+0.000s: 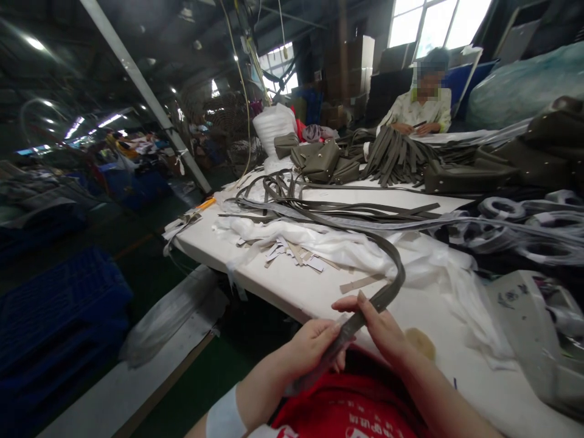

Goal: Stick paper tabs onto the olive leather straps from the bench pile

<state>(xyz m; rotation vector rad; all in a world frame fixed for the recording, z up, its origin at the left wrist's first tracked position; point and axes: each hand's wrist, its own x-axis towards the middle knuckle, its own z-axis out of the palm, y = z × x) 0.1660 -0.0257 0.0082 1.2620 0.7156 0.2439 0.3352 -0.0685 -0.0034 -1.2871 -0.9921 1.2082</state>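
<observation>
A long dark olive strap [393, 286] curves off the table toward me and passes through both hands. My left hand [314, 342] is closed around its near part, thumb on top, where clear plastic film seems to cover it. Slightly farther along, my right hand [382, 327] grips the same strap between thumb and fingers. The strap's near end hangs down by the red apron [351, 407]. More olive straps [365, 210] lie in a loose pile across the table. Crumpled white plastic film [319, 240] and small paper strips [296, 252] are beside them.
Olive bags [322, 161] and a bundle of strips [396, 155] stand at the back of the white table [255, 280]. A co-worker [424, 112] sits across. Wrapped coils [502, 210] lie at right, a tape roll [420, 344] near my right forearm. Blue pallets [64, 328] are left.
</observation>
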